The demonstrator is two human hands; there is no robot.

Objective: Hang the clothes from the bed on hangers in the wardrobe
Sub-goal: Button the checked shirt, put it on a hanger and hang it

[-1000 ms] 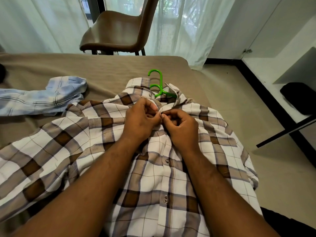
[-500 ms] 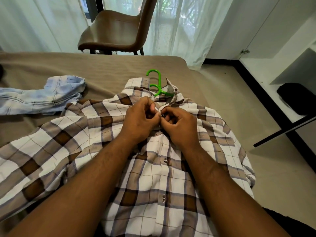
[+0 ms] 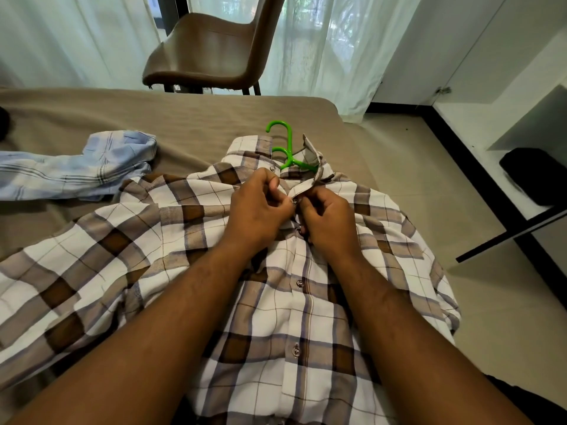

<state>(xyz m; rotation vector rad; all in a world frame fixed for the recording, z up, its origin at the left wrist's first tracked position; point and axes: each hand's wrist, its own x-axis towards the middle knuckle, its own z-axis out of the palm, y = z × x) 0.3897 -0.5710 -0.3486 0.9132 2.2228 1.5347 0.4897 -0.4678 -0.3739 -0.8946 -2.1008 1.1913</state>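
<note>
Head cam: both hands, left (image 3: 256, 207) & right (image 3: 326, 220), fingers curled, pinch plaid shirt (image 3: 276, 317) placket below collar.

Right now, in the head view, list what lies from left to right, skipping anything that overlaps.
Blue striped shirt → left hand → right hand, both pinching the plaid shirt → black object.

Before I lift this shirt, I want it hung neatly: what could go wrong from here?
The button pinched between the left hand and right hand may pop open if not pushed fully through. The hanger shows only at the collar, so the shirt could slide off it when lifted.
</note>
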